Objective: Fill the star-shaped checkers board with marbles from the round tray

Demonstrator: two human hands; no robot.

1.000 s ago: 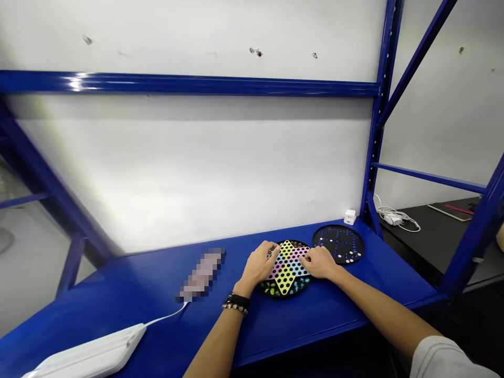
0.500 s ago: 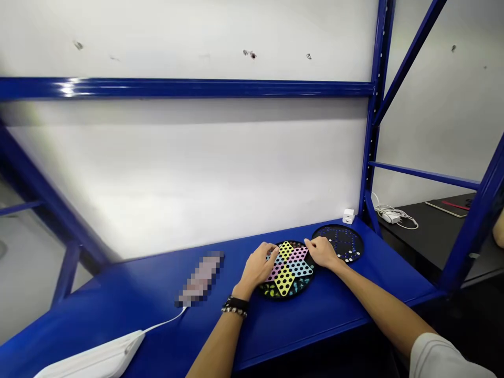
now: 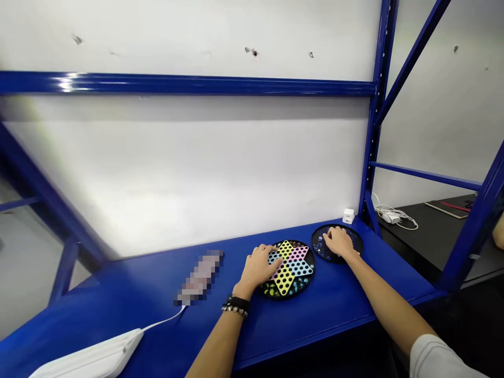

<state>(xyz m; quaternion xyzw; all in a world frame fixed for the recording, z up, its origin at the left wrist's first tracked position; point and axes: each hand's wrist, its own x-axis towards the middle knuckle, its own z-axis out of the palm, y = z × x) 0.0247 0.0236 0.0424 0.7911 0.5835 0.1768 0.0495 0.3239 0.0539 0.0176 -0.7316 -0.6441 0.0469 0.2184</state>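
Note:
A round black Chinese checkers board [image 3: 284, 283] lies on the blue shelf, with a yellow, pink and light-blue star full of holes. Small coloured pieces show around the star, yellow and blue ones at the near side. My left hand [image 3: 258, 268] rests on the board's left edge, thumb stretched over the star and apart from the fingers. My right hand [image 3: 339, 241] is over a second round black tray [image 3: 321, 249] with blue specks, right of the board. Its fingers look loosely bent and apart, and I see nothing held. The hand covers part of that tray.
A blurred-out flat object [image 3: 200, 275] lies left of the board, joined by a white cable to a white power strip [image 3: 92, 354]. A white charger block [image 3: 348, 216] stands behind the tray. Blue posts frame the shelf [image 3: 299, 325]; a black table [image 3: 429, 228] is beyond.
My right hand has moved right, from the star's upper right edge to over the second tray. My left hand has stayed at the board, its thumb now lower and further out.

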